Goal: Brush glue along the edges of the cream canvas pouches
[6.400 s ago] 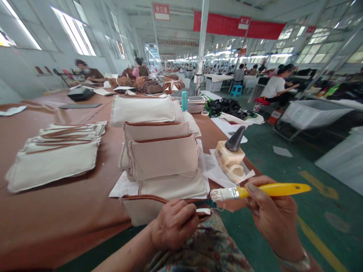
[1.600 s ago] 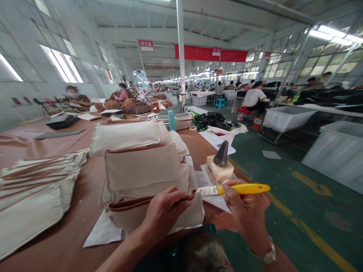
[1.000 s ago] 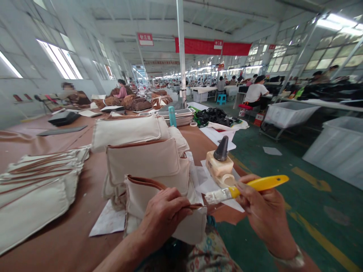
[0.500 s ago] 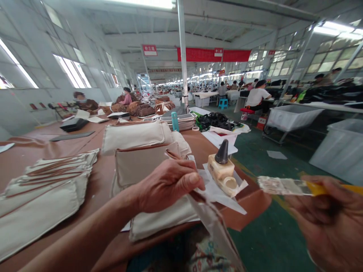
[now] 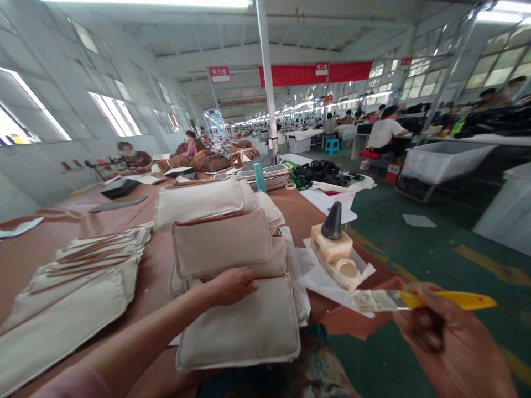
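Observation:
My right hand (image 5: pixel 443 326) holds a paintbrush (image 5: pixel 452 300) by its yellow handle, its pale, crusted bristles pointing left toward the glue bottle. My left hand (image 5: pixel 234 286) is closed at the top edge of the front beige fabric pouch (image 5: pixel 244 329); its fingertips are partly hidden. That pouch lies flat on a stack at the table's near edge. Right behind it are more beige pouches (image 5: pixel 222 243) with brown edging. The cut-open plastic glue bottle (image 5: pixel 332 246), with a black cone (image 5: pixel 333 221) on top, stands on white paper (image 5: pixel 305 268) to the right.
A fanned row of beige pouches (image 5: pixel 78 293) lies at left on the brown-covered table (image 5: pixel 160 265). Farther back are a teal bottle (image 5: pixel 259 177), a tape roll (image 5: pixel 291 186) and black straps (image 5: pixel 321 174). White bins (image 5: pixel 448 163) stand on the green floor at right. Several people work in the distance.
My left hand has moved down and left, and the pouch it held hanging at right now lies on the front stack. The right hand with the brush has moved left and down, nearer the glue bottle.

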`<action>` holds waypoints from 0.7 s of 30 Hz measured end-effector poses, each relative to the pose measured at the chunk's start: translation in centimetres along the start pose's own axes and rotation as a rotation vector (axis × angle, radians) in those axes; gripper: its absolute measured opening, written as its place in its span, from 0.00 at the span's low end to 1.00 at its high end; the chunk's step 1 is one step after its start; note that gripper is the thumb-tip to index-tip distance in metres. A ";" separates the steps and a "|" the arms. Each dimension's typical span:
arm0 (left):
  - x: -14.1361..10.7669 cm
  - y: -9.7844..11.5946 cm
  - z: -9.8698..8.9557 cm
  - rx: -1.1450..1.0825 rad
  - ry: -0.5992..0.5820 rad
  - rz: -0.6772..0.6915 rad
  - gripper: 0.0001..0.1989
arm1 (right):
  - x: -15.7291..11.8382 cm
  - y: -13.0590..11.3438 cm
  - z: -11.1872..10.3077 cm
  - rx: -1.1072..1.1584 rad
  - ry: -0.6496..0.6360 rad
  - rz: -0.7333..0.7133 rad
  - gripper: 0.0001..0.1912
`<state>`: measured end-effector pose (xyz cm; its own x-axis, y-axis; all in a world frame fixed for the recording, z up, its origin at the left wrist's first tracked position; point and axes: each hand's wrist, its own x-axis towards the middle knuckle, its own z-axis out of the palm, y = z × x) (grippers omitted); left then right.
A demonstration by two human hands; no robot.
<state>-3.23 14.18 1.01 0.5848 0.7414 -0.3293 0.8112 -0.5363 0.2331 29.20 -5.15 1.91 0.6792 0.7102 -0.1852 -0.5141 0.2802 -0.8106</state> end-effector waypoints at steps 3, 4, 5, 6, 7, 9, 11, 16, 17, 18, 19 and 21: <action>1.3 1.4 2.3 0.034 0.178 -0.102 0.16 | 0.6 1.9 -0.2 -0.001 -0.058 0.018 0.18; 1.8 2.0 2.9 0.037 0.217 -0.120 0.16 | 0.9 2.5 -0.3 -0.005 -0.086 -0.006 0.17; 2.2 2.6 3.4 0.036 0.241 -0.125 0.16 | 1.1 3.2 -0.3 -0.006 -0.109 -0.029 0.16; 2.7 3.3 3.9 0.028 0.254 -0.122 0.15 | 1.3 3.8 -0.3 -0.006 -0.128 -0.037 0.15; 3.2 3.8 4.3 0.015 0.255 -0.115 0.14 | 1.5 4.5 -0.3 -0.003 -0.135 -0.037 0.15; 4.2 4.7 5.1 -0.030 0.231 -0.101 0.13 | 1.9 5.8 -0.2 -0.001 -0.154 -0.021 0.15; 5.0 5.1 5.4 -0.091 0.192 -0.085 0.13 | 2.2 6.9 0.0 -0.016 -0.174 -0.002 0.15; 4.2 5.1 4.7 -0.292 0.109 0.036 0.16 | 2.9 8.5 0.9 -0.126 -0.227 -0.027 0.18; 3.6 5.2 4.5 -0.326 0.099 0.056 0.17 | 2.9 8.7 1.3 -0.169 -0.248 -0.042 0.18; 3.0 5.3 4.4 -0.367 0.092 0.072 0.18 | 3.0 8.8 1.7 -0.215 -0.273 -0.054 0.18; 2.4 5.5 4.3 -0.428 0.087 0.091 0.19 | 3.0 9.0 2.1 -0.257 -0.299 -0.064 0.19; 1.2 6.0 4.2 -0.596 0.078 0.141 0.19 | 3.0 9.2 3.0 -0.324 -0.341 -0.078 0.19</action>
<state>2.35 10.20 -1.85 0.6671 0.7190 -0.1950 0.5749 -0.3304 0.7485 24.92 1.54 -4.44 0.4710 0.8815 0.0323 -0.2415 0.1641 -0.9564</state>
